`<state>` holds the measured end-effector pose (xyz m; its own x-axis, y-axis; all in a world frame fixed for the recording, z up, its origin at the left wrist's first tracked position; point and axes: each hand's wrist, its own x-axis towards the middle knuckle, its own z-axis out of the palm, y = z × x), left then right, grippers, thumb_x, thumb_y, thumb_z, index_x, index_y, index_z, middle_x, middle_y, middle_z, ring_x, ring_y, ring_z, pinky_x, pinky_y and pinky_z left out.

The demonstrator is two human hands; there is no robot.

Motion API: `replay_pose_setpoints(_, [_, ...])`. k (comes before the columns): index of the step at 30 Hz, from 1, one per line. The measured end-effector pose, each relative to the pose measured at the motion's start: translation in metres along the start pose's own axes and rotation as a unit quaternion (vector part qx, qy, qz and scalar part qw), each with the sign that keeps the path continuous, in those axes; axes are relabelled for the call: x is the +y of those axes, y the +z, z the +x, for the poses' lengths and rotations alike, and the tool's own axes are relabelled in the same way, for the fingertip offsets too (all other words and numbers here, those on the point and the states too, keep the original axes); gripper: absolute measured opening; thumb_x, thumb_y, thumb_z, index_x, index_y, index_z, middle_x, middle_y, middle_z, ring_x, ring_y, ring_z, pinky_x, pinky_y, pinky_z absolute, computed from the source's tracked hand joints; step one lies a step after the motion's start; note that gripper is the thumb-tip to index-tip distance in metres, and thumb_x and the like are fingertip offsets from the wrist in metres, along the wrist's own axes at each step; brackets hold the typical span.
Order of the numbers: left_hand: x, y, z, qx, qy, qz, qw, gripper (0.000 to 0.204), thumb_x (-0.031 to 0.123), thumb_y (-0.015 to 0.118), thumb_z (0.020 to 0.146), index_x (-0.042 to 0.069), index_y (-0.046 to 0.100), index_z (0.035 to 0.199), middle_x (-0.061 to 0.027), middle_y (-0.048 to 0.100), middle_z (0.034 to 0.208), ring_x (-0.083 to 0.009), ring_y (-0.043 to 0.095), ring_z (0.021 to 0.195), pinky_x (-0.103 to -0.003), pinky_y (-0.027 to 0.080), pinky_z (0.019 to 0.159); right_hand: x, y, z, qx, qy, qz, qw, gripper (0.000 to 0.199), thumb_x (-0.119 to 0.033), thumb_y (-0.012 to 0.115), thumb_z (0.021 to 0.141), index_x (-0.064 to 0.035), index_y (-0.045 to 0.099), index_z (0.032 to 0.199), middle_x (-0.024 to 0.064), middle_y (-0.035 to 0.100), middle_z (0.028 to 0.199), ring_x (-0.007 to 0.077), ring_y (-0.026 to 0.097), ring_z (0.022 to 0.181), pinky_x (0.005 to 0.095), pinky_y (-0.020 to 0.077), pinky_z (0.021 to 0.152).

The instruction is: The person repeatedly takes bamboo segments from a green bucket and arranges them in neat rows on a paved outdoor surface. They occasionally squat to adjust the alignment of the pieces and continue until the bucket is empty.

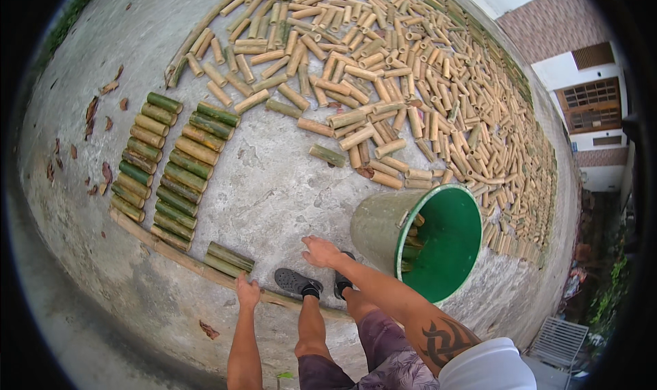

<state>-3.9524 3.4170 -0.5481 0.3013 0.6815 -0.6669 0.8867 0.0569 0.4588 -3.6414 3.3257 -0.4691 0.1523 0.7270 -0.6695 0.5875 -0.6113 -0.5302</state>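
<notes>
My left hand (248, 292) hangs empty just below two green bamboo pieces (229, 259) lying on the concrete, fingers loose. My right hand (320, 251) is spread open above the ground, a little left of a tilted green bucket (383, 220) that holds several bamboo pieces (410, 243). Neither hand holds anything. My feet in dark shoes (297, 281) stand between the two hands. Two neat rows of green bamboo segments (183, 174) lie to the left, laid against a long bamboo pole (171, 249).
A wide spread of dried tan bamboo segments (410, 82) covers the concrete yard ahead and to the right. Dry leaves (92, 109) lie at the left. A building wall with a window (592, 102) stands at the right. A white metal chair (558, 342) sits at the lower right.
</notes>
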Motion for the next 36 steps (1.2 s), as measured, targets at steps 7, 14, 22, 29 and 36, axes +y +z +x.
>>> replay_pose_setpoints(7, [0.211,0.010,-0.021,-0.157,0.089,-0.186,0.966,0.033,0.013,0.058,0.097,-0.003,0.058,0.126,-0.0146,0.066,0.104,-0.0228,0.066,0.092,-0.035,0.053,0.083,0.041,-0.062,-0.161,0.191,-0.038,0.316,0.929,0.033,-0.009,0.058,0.089,-0.0002,0.063,0.121,0.0156,0.069,0.105,0.0300,0.066,0.094,0.0391,0.0537,0.080])
replay_pose_setpoints(14, [0.421,0.162,-0.153,-0.370,0.179,-0.290,0.864,0.027,0.008,0.058,0.100,-0.002,0.059,0.125,-0.0078,0.067,0.098,-0.0152,0.065,0.089,-0.031,0.055,0.081,0.196,-0.064,-0.285,0.370,0.211,0.426,0.799,0.022,-0.010,0.061,0.091,0.0009,0.066,0.110,0.0168,0.071,0.096,0.0301,0.070,0.083,0.0362,0.0562,0.075])
replay_pose_setpoints(22, [0.389,0.373,-0.129,-0.275,-0.175,0.223,0.919,0.092,0.046,0.063,0.092,0.000,0.017,0.157,-0.0261,0.048,0.147,-0.0341,0.048,0.137,-0.038,0.039,0.113,0.373,-0.014,-0.264,0.233,0.305,0.310,0.870,0.032,-0.023,0.059,0.092,-0.0038,0.065,0.118,0.0178,0.069,0.110,0.0342,0.067,0.102,0.0444,0.0531,0.090])
replay_pose_setpoints(29, [0.349,0.409,-0.118,-0.137,-0.107,0.079,0.982,0.080,0.052,0.075,0.083,0.007,0.047,0.143,-0.0210,0.060,0.135,-0.0351,0.057,0.126,-0.042,0.045,0.106,0.411,-0.022,-0.218,0.172,0.256,0.190,0.932,0.034,-0.025,0.062,0.091,-0.0046,0.065,0.118,0.0139,0.067,0.111,0.0310,0.064,0.106,0.0426,0.0494,0.096])
replay_pose_setpoints(36, [0.437,0.344,-0.203,0.001,0.357,0.112,0.927,0.029,0.028,0.081,0.081,0.006,0.069,0.097,-0.0123,0.063,0.091,-0.0337,0.061,0.089,-0.046,0.041,0.080,0.448,-0.056,-0.247,0.365,0.260,0.300,0.842,0.026,-0.018,0.060,0.092,-0.0018,0.067,0.111,0.0176,0.069,0.105,0.0365,0.066,0.098,0.0442,0.0527,0.088])
